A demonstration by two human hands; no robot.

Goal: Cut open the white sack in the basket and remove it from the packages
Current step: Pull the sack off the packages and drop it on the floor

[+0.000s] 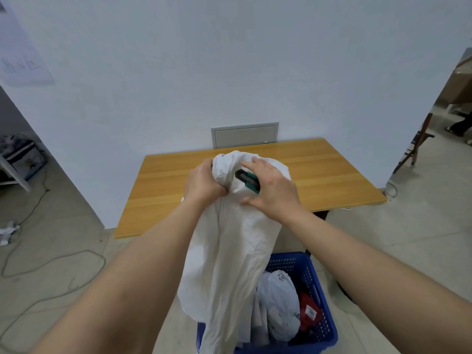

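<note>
The white sack (229,251) hangs long and crumpled from my hands down into the blue basket (319,325) on the floor. My left hand (201,183) is clenched around the sack's bunched top. My right hand (270,186) presses against the same bunch from the right, its fingers spread over the fabric, and holds a black and green cutter (247,180) against its palm. Inside the basket lie a grey-white plastic package (281,307) and a red package with a white label (310,312), partly covered by the sack.
A wooden table (332,175) stands just behind the sack, against the white wall. Cables (51,267) trail over the tiled floor at left. A folding wooden stand (419,141) and a seated person's feet show at far right.
</note>
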